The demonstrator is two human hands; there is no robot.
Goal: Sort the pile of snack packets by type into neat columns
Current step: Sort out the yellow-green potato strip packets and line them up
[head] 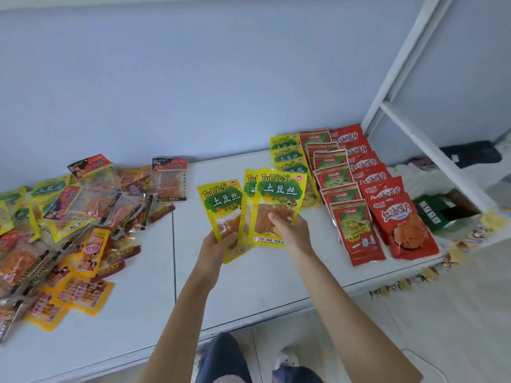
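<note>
Three sorted columns (356,189) right (unsorted pile (63,230) left), box (442,211) beyond.

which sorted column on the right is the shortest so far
The yellow TuDouSi column, leftmost of the three: about three packets laid down, while both red columns reach the table's front.

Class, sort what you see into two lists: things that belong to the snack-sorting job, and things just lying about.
Job: yellow TuDouSi packets held in both hands; mixed unsorted packet pile; yellow column; two red columns.
Lying about: green cardboard box; dark folded cloth; white metal frame.
</note>
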